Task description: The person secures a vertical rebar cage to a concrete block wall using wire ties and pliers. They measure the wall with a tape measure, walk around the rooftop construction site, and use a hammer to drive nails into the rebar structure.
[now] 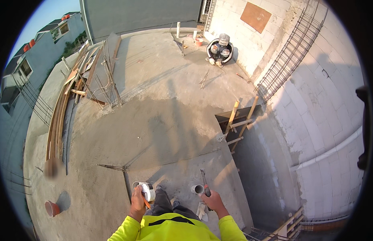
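Note:
My left hand [137, 203] is closed around a white, rounded object [147, 192], possibly a reel or small container; its kind is unclear. A thin orange piece [146, 202] sticks out beside my fingers. My right hand [214, 202] grips a long, slim tool [206, 186] with a dark handle; its narrow far end points away from me, and I cannot make out its kind. Directly left of that hand, a grey pipe [197, 189] shows its open round end. A pale object [202, 211] lies below, near my feet.
To the right, a stairwell opening [254, 160] has bamboo poles [232, 116] across its far end. Rebar stubs [110, 166] rise from the concrete slab [174, 112]. Planks [60, 120] and a red bucket [52, 209] are at left. A co-worker [220, 50] crouches by the block wall.

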Demonstrator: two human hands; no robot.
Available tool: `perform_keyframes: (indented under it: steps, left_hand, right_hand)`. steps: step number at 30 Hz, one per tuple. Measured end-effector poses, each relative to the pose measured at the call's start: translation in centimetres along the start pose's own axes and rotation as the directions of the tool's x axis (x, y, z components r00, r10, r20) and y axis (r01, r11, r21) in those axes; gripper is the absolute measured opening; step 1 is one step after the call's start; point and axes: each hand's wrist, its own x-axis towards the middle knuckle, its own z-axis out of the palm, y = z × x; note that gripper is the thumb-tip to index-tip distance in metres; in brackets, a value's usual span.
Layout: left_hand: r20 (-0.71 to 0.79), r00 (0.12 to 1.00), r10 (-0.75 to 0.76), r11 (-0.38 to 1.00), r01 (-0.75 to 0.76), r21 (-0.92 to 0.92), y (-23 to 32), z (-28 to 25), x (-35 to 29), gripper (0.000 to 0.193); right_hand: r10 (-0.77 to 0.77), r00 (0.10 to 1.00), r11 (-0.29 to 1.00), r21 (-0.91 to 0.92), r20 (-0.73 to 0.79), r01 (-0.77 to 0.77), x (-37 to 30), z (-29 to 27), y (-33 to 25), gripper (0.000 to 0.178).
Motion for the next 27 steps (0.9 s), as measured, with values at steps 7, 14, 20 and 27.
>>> perform_keyframes:
  steps: [7, 14, 20, 27]
  left_hand:
    - [0.304, 0.945, 0.121, 0.849, -0.257, 0.462, 6.0, 9.2, 12.3, 0.054]
    - [0.577, 0.815, 0.049, 0.696, -0.442, 0.566, 15.1, 16.3, 20.3, 0.04]
    - [0.561, 0.825, -0.071, 0.889, -0.203, 0.41, 16.2, 19.8, 29.3, 0.052]
    - [0.39, 0.917, 0.086, 0.965, -0.175, 0.197, 19.0, 29.9, 44.8, 0.075]
  right_hand:
    - [-0.115, 0.98, 0.929, 0.368, 0.164, 0.047, 8.7, 6.2, -18.7, 0.033]
    - [-0.085, 0.99, 0.905, 0.425, 0.116, 0.028, 16.7, 6.3, -26.6, 0.032]
    - [-0.052, 0.996, 0.85, 0.527, 0.071, 0.007, 26.1, 5.3, -29.3, 0.031]
    - [-0.049, 0.986, 0.9, 0.436, 0.159, -0.026, 45.0, 0.8, -33.5, 0.035]
